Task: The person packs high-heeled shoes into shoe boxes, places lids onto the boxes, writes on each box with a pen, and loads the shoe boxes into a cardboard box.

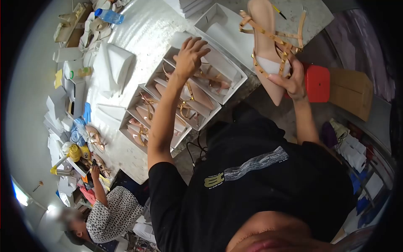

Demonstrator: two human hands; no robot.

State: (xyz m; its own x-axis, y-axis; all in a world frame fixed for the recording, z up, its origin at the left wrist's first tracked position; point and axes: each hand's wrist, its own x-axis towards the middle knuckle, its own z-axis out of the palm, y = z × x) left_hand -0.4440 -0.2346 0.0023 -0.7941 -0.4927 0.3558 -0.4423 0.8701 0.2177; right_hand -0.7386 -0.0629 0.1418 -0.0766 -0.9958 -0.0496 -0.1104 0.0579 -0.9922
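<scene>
My right hand (293, 80) grips a beige pointed sandal (265, 38) by its toe end, fingers around the gold-studded straps. The insole faces up and the toe points toward my body. Over the open white shoe boxes, my left hand (192, 56) has its fingers spread and nothing visible in it. I cannot tell whether it touches a box. Studded sandals lie among white paper in the right shoe box (235, 89), the middle shoe box (215, 115) and the left shoe box (181, 142). Farther forward, another open box (203, 26) holds white paper.
White wrapping sheets (111, 65) and a blue-capped bottle (110, 16) lie on the table's left part. A pen (280, 12) is near the far edge. To my right stand a red stool (317, 82) and a cardboard box (350, 90). A co-worker (113, 214) works at the left.
</scene>
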